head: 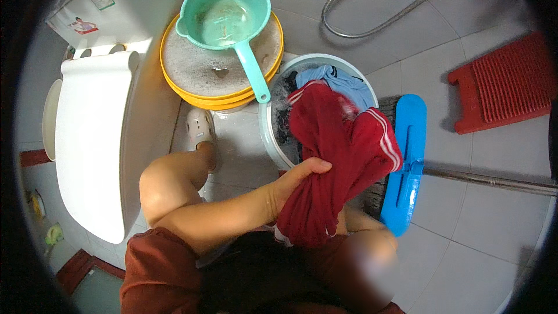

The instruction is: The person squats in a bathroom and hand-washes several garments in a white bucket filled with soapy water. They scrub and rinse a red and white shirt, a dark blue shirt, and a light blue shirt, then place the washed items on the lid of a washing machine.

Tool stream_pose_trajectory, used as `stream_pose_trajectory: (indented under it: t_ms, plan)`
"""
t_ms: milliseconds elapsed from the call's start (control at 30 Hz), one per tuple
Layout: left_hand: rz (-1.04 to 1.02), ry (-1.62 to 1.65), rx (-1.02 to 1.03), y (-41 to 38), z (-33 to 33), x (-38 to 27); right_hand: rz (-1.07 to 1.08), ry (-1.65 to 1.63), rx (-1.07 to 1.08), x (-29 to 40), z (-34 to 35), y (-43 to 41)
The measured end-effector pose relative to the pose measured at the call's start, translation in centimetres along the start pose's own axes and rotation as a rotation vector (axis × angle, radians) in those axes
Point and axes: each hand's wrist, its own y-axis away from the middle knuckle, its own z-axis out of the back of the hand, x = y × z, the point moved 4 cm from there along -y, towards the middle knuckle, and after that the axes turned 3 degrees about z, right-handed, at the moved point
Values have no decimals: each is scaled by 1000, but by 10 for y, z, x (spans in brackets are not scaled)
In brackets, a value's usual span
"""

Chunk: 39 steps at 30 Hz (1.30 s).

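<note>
My left hand is closed around a bunched red garment with white-striped edges, its thumb lying over the cloth. One end of the garment hangs over a round white basin; the other gathers near my lap. A light blue garment with dark trim and dark cloth lie in the basin, with suds beside them. My right hand cannot be made out; the cloth and a blurred patch cover part of the right side. Skin shows beyond the red cloth.
A green plastic dipper rests on a yellow-rimmed bucket with sudsy contents. A white toilet stands left. Right of the basin are a blue broom and a red washboard. A metal shower hose curves above.
</note>
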Motion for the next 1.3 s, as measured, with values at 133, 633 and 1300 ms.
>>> stream_pose_trajectory:
  t_ms: [133, 633, 1300]
  plan:
    - [-39, 36, -37, 4, -11, -4, -5, 96, -29, 8, 0, 8]
    - [-188, -1016, -471, -25, -15, -2, -135, 1360, 430, 46, -73, -132]
    - [-422, -258, 37, 1, -110, -16, -375, -377, -11, -124, 42, -12]
